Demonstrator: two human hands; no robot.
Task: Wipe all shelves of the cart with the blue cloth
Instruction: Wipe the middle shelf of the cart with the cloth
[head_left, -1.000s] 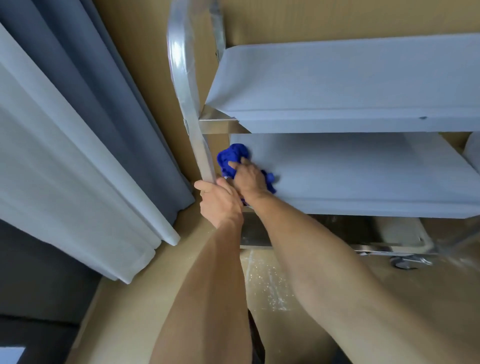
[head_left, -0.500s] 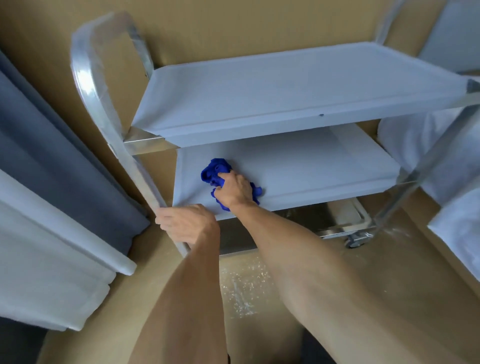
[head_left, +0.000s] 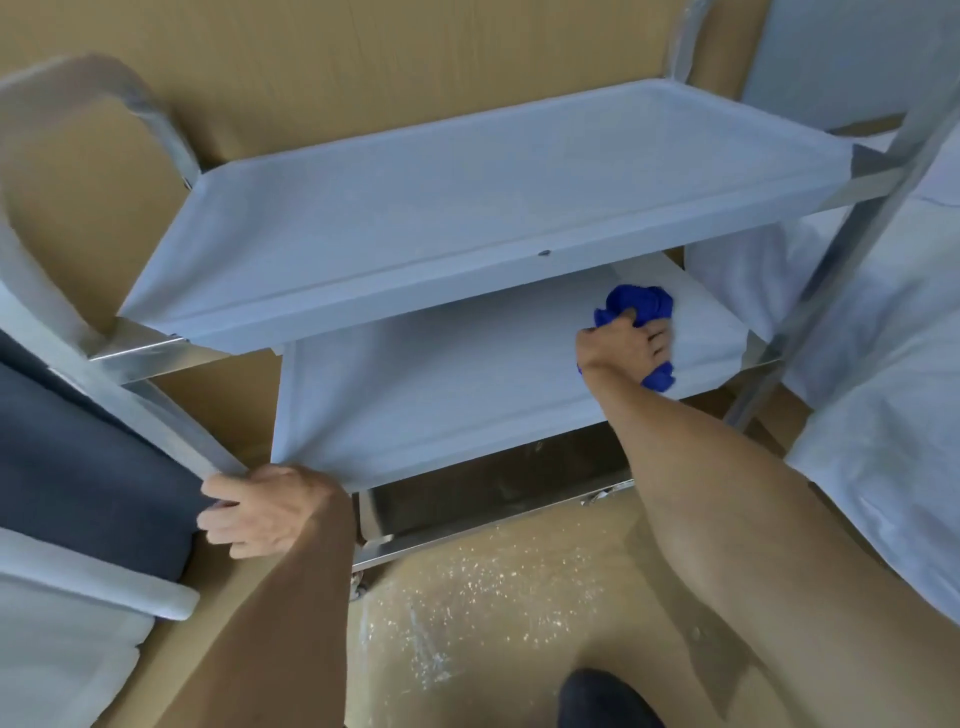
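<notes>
A steel cart fills the head view, with a pale top shelf (head_left: 467, 208), a middle shelf (head_left: 441, 389) under it and a bare metal bottom shelf (head_left: 493, 493). My right hand (head_left: 623, 348) grips the bunched blue cloth (head_left: 639, 306) and holds it down on the right end of the middle shelf. My left hand (head_left: 260, 512) is curled round the lower part of the cart's left handle post (head_left: 130, 410).
A dark grey curtain (head_left: 78, 467) and a white curtain (head_left: 62, 649) hang at the left. White fabric (head_left: 883, 415) lies past the cart's right post (head_left: 852, 249). A tan floor (head_left: 467, 623) with shiny specks stretches in front of the cart. My dark shoe (head_left: 608, 701) shows below.
My right hand has carried the blue cloth from the left end of the middle shelf to its right end. My left hand has stayed on the handle post. The view has shifted to the right.
</notes>
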